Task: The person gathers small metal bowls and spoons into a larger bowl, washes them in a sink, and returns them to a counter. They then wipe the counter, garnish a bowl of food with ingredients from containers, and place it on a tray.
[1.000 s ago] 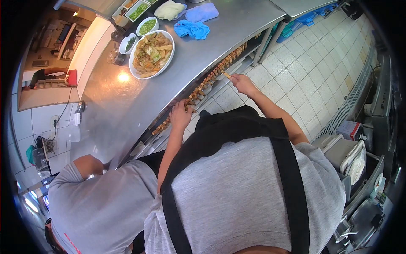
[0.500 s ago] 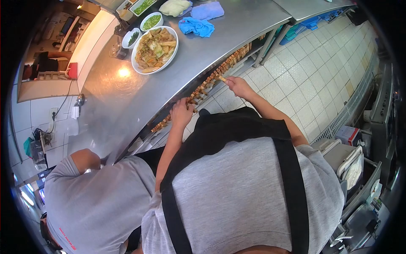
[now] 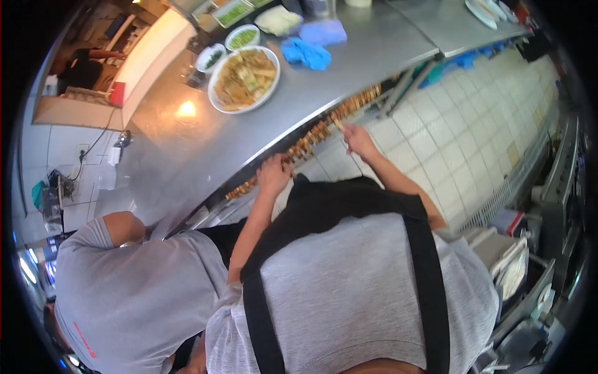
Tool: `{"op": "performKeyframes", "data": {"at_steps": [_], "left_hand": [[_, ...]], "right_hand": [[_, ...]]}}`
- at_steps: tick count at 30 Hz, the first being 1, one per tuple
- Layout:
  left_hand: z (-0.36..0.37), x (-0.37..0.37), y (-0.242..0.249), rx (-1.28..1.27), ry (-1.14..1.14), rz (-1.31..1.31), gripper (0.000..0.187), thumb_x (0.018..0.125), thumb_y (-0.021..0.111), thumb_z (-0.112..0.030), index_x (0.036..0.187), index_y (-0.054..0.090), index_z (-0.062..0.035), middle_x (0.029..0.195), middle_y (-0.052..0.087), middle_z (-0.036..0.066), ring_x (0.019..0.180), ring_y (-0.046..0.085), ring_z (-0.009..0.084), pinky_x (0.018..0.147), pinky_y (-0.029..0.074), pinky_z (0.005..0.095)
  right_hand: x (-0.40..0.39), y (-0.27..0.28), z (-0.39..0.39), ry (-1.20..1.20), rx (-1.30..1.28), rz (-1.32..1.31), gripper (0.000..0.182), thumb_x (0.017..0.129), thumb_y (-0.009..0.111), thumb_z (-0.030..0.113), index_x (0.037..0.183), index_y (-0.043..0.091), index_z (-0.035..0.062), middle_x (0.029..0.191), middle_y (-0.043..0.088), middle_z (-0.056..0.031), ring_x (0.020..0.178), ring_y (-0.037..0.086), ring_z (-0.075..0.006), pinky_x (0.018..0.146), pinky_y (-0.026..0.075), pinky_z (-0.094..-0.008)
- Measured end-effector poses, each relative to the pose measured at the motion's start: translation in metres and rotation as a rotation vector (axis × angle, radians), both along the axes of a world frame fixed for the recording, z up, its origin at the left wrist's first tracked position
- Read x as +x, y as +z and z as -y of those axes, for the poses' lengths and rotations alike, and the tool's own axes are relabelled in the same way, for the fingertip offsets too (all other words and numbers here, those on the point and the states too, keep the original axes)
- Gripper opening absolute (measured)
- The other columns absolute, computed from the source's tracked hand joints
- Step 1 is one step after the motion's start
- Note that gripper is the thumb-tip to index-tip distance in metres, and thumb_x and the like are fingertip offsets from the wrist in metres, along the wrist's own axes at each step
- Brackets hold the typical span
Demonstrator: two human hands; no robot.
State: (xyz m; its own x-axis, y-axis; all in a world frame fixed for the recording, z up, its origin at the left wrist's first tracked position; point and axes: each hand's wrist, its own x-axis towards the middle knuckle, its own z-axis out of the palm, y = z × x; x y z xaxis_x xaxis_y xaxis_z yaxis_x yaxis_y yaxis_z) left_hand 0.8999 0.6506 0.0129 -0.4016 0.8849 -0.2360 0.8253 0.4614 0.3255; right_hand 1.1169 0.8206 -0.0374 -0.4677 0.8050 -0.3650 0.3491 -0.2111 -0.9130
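Under the front edge of the steel counter runs a long row of small brown, wooden-looking pieces (image 3: 355,104) with light ends. My left hand (image 3: 273,176) rests at the lower part of this row, its fingers curled over the pieces; what lies in them is hidden. Further along to the right, my right hand (image 3: 359,141) pinches a short tan stick-like piece (image 3: 339,125) that points towards the row. The piece is too small and blurred to name its kind.
On the steel counter (image 3: 249,146) stand a white bowl of cooked food (image 3: 244,80), small bowls of chopped greens (image 3: 243,38) and a crumpled blue cloth (image 3: 306,54). A co-worker in a grey shirt (image 3: 143,280) bends at my left. White floor tiles (image 3: 436,137) lie right.
The whole view has shifted slightly. My right hand, with the tan piece, stays by the row, and my left hand keeps its place on the pieces.
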Motion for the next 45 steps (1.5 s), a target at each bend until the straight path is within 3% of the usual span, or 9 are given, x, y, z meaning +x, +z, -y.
{"op": "performKeyframes", "data": {"at_steps": [2,4,7,10,14,17,30,40,45], "left_hand": [[0.002,-0.007,-0.017,-0.012,-0.039,-0.062,0.031,0.082,0.051,-0.03,0.107,0.055,-0.0124,0.105,0.058,0.014,0.103,0.055,0.0328,0.083,0.042,0.0526],[0.001,-0.009,-0.016,-0.079,-0.062,-0.094,0.042,0.081,0.051,-0.031,0.117,0.051,-0.0098,0.122,0.049,0.02,0.116,0.045,0.0366,0.094,0.036,0.0564],[-0.004,-0.011,-0.012,-0.141,0.009,0.029,0.044,0.079,0.053,-0.034,0.118,0.052,-0.0126,0.123,0.049,0.018,0.117,0.045,0.0358,0.096,0.034,0.0561],[-0.002,-0.01,-0.011,-0.024,0.011,0.05,0.041,0.079,0.052,-0.034,0.114,0.055,-0.0138,0.116,0.055,0.015,0.109,0.052,0.0334,0.092,0.037,0.0527],[-0.003,-0.016,-0.009,-0.049,-0.011,0.058,0.041,0.08,0.052,-0.035,0.114,0.054,-0.0129,0.118,0.055,0.014,0.111,0.051,0.0334,0.092,0.037,0.053],[-0.002,-0.022,-0.006,-0.083,-0.003,0.138,0.041,0.081,0.053,-0.035,0.115,0.054,-0.0123,0.118,0.055,0.015,0.111,0.051,0.0332,0.092,0.037,0.0534],[0.002,-0.019,-0.008,-0.055,-0.044,0.09,0.041,0.081,0.055,-0.034,0.114,0.053,-0.0085,0.115,0.056,0.016,0.109,0.053,0.0342,0.092,0.037,0.0524],[0.004,-0.016,-0.007,-0.038,-0.048,0.065,0.042,0.08,0.053,-0.031,0.116,0.052,-0.008,0.114,0.056,0.017,0.108,0.053,0.0352,0.092,0.037,0.0527],[0.003,-0.021,0.006,-0.104,-0.024,0.095,0.055,0.08,0.056,-0.033,0.129,0.045,-0.009,0.126,0.049,0.018,0.116,0.047,0.0374,0.096,0.032,0.0569]], "right_hand": [[-0.001,-0.016,-0.006,0.064,0.154,0.084,0.036,0.092,0.046,0.033,0.08,0.057,0.0009,0.061,0.055,-0.009,0.051,0.053,-0.0194,0.047,0.046,-0.0343],[0.001,-0.018,-0.011,0.144,0.313,0.105,0.038,0.089,0.047,0.033,0.07,0.055,0.002,0.052,0.053,-0.0115,0.049,0.054,-0.0224,0.049,0.044,-0.0361],[-0.005,-0.032,-0.011,-0.005,-0.087,-0.126,0.022,0.089,0.046,0.022,0.083,0.059,0.0051,0.057,0.046,-0.0024,0.046,0.046,-0.014,0.041,0.048,-0.0344],[-0.003,-0.062,-0.022,0.079,-0.03,-0.101,0.025,0.091,0.046,0.021,0.101,0.059,0.0022,0.06,0.045,-0.0008,0.046,0.045,-0.0108,0.042,0.051,-0.0331],[-0.011,-0.035,-0.008,0.007,-0.108,-0.129,0.026,0.093,0.044,0.021,0.103,0.058,0.0013,0.059,0.043,0.0,0.047,0.045,-0.0095,0.044,0.054,-0.0327],[-0.013,-0.056,-0.018,0.059,0.28,0.043,0.027,0.093,0.043,0.019,0.106,0.054,-0.0014,0.058,0.041,0.001,0.047,0.043,-0.0086,0.045,0.055,-0.0326],[-0.011,-0.032,-0.002,0.007,-0.054,-0.02,0.028,0.091,0.044,0.02,0.107,0.056,-0.0005,0.055,0.038,0.0033,0.043,0.039,-0.0071,0.043,0.053,-0.031],[-0.009,-0.03,-0.013,-0.001,-0.267,-0.165,0.028,0.092,0.046,0.022,0.109,0.054,0.0012,0.063,0.05,-0.0026,0.046,0.048,-0.0112,0.049,0.054,-0.0338],[0.011,-0.059,-0.019,0.145,-0.268,-0.011,0.033,0.09,0.052,0.022,0.119,0.051,0.0054,0.086,0.062,-0.0093,0.059,0.061,-0.0169,0.056,0.053,-0.0329]]}}
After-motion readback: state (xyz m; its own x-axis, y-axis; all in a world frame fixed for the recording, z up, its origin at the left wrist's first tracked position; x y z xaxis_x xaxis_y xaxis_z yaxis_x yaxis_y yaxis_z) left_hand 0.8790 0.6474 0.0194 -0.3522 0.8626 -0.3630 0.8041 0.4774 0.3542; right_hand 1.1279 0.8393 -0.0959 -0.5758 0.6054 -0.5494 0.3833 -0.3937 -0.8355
